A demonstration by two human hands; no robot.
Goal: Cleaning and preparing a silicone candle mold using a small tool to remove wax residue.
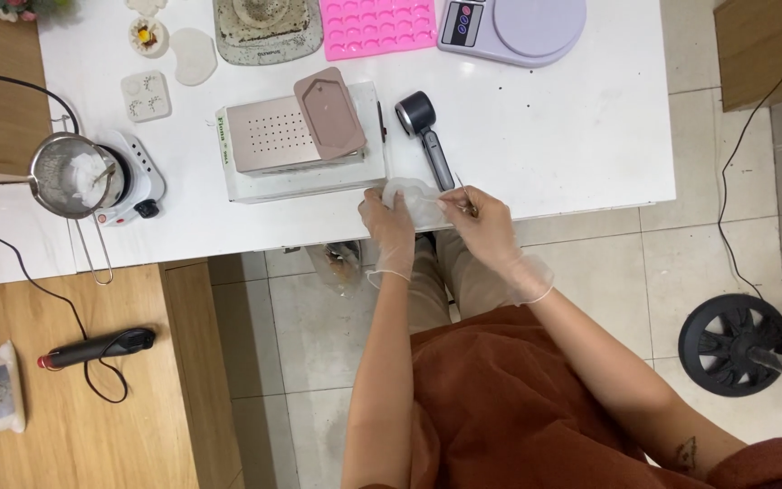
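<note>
Gripping a pale translucent mould (414, 201) at the near edge of the white worktop (572, 136): left hand (388, 226) in a thin clear glove, fingers curled round the mould's left side, holding it steady. Right hand (484, 226), gloved too, pinched shut on a thin pointed tool (464, 192), tip angled down toward the mould's right rim. Mould lying partly on the worktop, partly over the edge, directly in front of the metal perforated box (275, 136) with a brownish tag-shaped mould (329, 113) resting on top. Black handled tool (427, 136) lying just beside, to the right. Further off: pink silicone tray (377, 25), round kitchen scale (513, 27), small hot plate with a strainer pot (74, 174) at left.

Step in hand, by the look of it: working the pick along the mould's edge, picking or loosening something. Contents of the mould too pale to make out. Next move likely calls for a firm left hold and a light, shallow tip, so as not to gouge the soft wall.
</note>
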